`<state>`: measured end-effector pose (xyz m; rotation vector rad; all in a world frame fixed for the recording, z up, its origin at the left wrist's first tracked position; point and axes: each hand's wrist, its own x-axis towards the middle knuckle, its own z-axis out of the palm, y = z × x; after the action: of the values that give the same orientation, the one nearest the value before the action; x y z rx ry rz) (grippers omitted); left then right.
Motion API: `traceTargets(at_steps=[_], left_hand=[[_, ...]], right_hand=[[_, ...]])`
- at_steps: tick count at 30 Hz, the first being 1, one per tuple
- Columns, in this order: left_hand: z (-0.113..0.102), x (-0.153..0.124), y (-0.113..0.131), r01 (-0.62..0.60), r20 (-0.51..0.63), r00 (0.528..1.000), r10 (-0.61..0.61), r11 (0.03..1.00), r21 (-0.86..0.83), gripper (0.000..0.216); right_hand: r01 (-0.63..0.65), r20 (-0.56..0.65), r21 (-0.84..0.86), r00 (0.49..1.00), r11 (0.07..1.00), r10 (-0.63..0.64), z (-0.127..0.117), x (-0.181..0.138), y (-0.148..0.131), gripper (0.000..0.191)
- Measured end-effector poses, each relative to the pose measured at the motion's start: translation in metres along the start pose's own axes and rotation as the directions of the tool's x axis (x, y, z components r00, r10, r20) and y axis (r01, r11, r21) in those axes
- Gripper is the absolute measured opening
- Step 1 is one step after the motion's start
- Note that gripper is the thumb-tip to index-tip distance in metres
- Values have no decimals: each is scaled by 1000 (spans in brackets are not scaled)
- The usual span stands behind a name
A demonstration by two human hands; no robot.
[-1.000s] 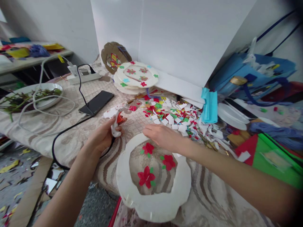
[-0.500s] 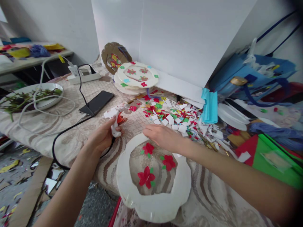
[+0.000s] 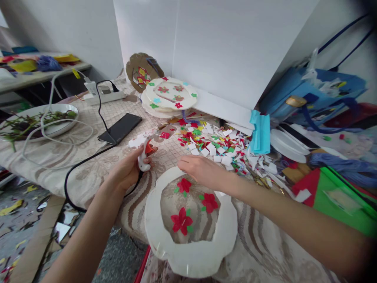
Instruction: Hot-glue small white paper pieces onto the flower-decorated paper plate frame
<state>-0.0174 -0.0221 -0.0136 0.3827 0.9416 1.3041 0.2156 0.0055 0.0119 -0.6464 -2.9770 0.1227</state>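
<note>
In my left hand point(image 3: 136, 165) is a white hot glue gun point(image 3: 144, 155) with an orange trigger, its nozzle pointing away from me and a black cord running from its handle. My right hand point(image 3: 197, 169) is closed at the upper rim of a white scalloped frame point(image 3: 191, 259), with its fingertips at the edge; whether a small piece lies under them is hidden. Through the frame's clear middle the patterned cloth shows. Red flowers point(image 3: 182, 221) with green leaves sit on that clear middle.
Paper scraps point(image 3: 215, 147) lie beyond my right hand. Decorated frames point(image 3: 171, 94) are stacked at the back. A phone point(image 3: 120, 128), a power strip point(image 3: 104, 97) and a plate of stems point(image 3: 38, 118) stand left. A blue bag point(image 3: 318, 94) and green pouch point(image 3: 344, 196) are at right.
</note>
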Motion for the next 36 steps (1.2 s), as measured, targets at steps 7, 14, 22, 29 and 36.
traceTargets(at_steps=[7,14,22,29,36], left_hand=[[2,-1,0,8,-32,999,-8,1000,14,12],[1,-1,0,5,-19,1000,-5,1000,7,12],[2,-2,1,2,-25,1000,-1,999,35,13],[0,0,0,-3,1,1000,3,1000,16,13],[-1,0,0,0,-7,1000,0,1000,25,13]], right_hand=[[10,-2,18,1000,1000,-10,1,-1,1,23],[7,-2,19,1000,1000,-7,1,-1,1,22],[-5,5,19,1000,1000,5,-2,0,-1,23],[-6,17,34,1000,999,5,-2,-1,0,24],[-4,-2,17,1000,1000,4,-1,-1,-1,22]])
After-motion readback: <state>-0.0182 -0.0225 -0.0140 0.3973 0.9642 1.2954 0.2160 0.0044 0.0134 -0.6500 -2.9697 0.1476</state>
